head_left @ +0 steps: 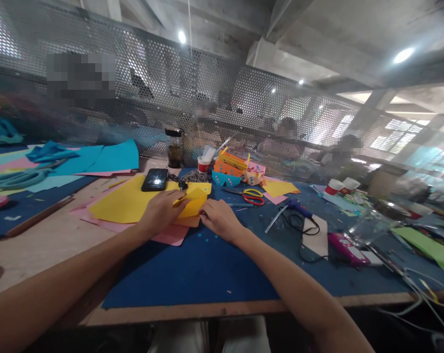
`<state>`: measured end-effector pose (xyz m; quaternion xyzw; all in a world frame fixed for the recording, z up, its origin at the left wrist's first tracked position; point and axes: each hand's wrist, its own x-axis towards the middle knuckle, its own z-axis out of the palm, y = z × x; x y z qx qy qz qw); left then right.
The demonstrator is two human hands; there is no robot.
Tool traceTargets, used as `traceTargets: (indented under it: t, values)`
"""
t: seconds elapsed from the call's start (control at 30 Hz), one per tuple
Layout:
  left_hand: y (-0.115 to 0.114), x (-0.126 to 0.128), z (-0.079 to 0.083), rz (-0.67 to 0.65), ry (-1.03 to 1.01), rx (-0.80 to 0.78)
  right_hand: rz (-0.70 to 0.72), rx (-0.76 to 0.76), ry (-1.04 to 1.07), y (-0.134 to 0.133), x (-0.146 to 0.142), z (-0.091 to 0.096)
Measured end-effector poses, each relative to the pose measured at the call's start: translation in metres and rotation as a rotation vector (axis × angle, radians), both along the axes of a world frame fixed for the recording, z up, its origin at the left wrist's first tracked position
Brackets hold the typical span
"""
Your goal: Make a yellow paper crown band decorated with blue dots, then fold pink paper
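Note:
A folded piece of yellow paper is between my two hands, above the blue mat. My left hand grips its left side, with fingers bent over it. At the paper's right edge, my right hand pinches it with closed fingertips. Under and left of my left hand lie larger yellow sheets on pink sheets. A black phone rests on the yellow sheets. Just beyond my hands stand orange and blue paper crafts with small dots. Red-and-yellow-handled scissors lie right of them.
A lidded glass jar and a red-and-white paper cup stand at the back before a perforated metal screen. To the right lie a blue glue gun with its cord and a magenta device. Blue paper lies at left.

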<state>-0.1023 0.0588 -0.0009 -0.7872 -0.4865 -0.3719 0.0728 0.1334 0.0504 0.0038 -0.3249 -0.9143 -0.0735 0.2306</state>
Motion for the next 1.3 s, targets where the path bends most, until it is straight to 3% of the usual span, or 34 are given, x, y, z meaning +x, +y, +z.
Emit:
traceTargets:
  t: [0.33,0.53,0.67,0.87,1.3]
  values:
    - [-0.006,0.005,0.011,-0.21,0.084,0.035,-0.079,-0.016,0.239,-0.001,0.0,0.006]
    - [0.001,0.001,0.003,-0.056,0.062,0.036,-0.099,-0.031,0.284,-0.003,0.002,0.006]
    - [0.004,-0.004,-0.001,0.065,0.021,0.037,-0.001,-0.061,0.17,-0.005,0.007,0.001]
    - [-0.002,-0.002,0.005,0.079,-0.015,0.008,0.03,-0.028,0.018,-0.002,0.003,-0.005]
    - [-0.004,-0.001,0.009,-0.275,0.169,-0.068,-0.063,0.035,0.039,0.001,-0.01,0.005]
